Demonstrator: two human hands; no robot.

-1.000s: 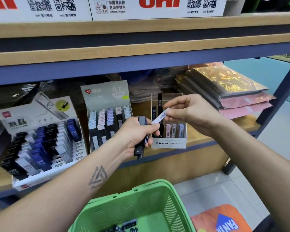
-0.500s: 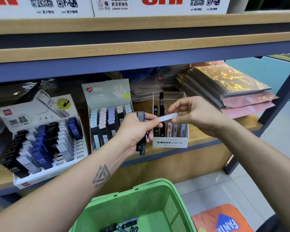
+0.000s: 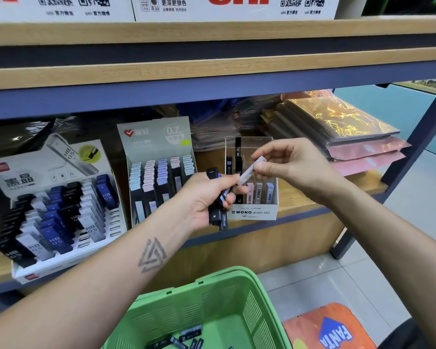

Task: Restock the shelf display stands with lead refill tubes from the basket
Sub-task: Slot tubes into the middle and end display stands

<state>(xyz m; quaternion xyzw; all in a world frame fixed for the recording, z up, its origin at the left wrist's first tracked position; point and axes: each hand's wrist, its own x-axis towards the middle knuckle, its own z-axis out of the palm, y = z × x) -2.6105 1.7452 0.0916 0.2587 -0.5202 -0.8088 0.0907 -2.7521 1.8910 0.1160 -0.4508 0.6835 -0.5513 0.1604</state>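
Head view: the right hand (image 3: 291,170) pinches a pale refill tube (image 3: 251,171), its long axis slanting up-right. The left hand (image 3: 208,197) grips dark tubes (image 3: 218,210) standing nearly upright, curled fingers touching the pale tube's lower end.

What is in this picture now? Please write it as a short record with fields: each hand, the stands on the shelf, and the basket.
left hand: left hand grips a bundle of dark tubes
right hand: right hand pinches a white tube, tilted, in front of the clear stand
clear stand: MONO stand, a few tubes upright inside
middle stand: 0.7 stand, rows of pastel-capped tubes
left stand: HB 0.5 stand, black, blue and white tubes
basket: green basket, below the shelf, some dark tubes at its bottom
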